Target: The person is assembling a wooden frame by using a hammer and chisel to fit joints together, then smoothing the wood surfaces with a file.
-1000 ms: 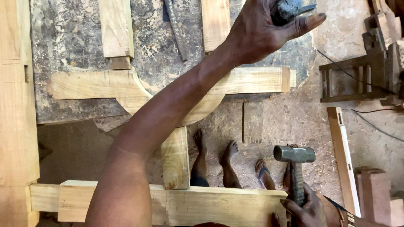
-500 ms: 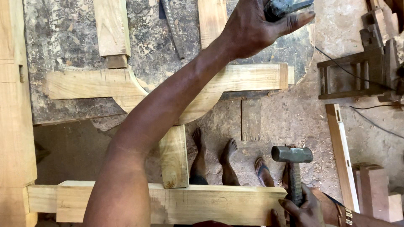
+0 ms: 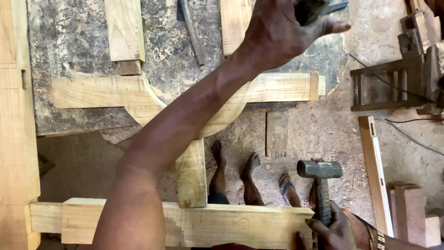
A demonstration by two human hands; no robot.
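Two hands busy: your right hand (image 3: 330,229) wraps the steel hammer (image 3: 320,185) handle, blocky head just above; your left hand (image 3: 282,28) clutches a dark tool (image 3: 319,8) over the rough surface (image 3: 74,41).

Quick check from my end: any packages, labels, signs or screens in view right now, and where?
None in view. Only bare wood and tools: a wooden frame on the bench, a hammer in the right hand, a dark tool in the left hand, a file on the grey slab, and a small wooden rack on the floor.
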